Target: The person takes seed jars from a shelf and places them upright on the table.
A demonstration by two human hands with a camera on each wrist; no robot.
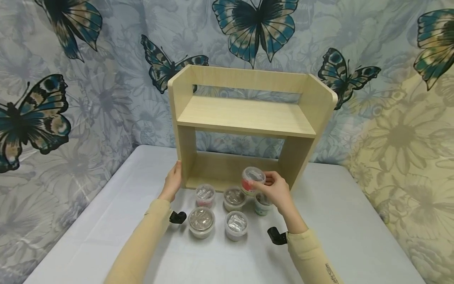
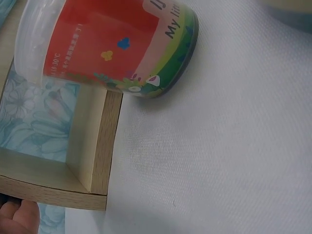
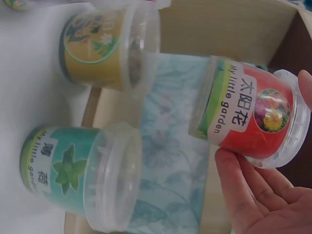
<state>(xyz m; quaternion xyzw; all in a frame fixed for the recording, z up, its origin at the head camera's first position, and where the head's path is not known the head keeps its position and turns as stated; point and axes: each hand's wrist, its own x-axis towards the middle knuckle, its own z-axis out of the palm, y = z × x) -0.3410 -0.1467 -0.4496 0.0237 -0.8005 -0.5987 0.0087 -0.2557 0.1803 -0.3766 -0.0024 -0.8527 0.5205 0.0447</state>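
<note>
My right hand (image 1: pixel 278 191) holds a red-labelled plastic tub (image 1: pixel 253 176) with a clear lid, raised at the front of the lower shelf. In the right wrist view, the tub (image 3: pixel 258 112) lies between thumb and fingers, its label showing flowers. Against the outer left side of a light wooden shelf unit (image 1: pixel 244 115), my left hand (image 1: pixel 172 183) rests near the front edge; its fingertips (image 2: pixel 22 217) are partly hidden in the left wrist view. Below the held tub stands a teal-labelled tub (image 3: pixel 73 168), beside a yellow-labelled tub (image 3: pixel 95 48).
Another red-labelled tub (image 2: pixel 107 44) stands just before the shelf's left front. Two more lidded tubs, a left one (image 1: pixel 201 222) and a right one (image 1: pixel 236 225), stand nearer on the white-covered table (image 1: pixel 88 221). Butterfly-patterned cloth (image 1: pixel 117 98) hangs behind.
</note>
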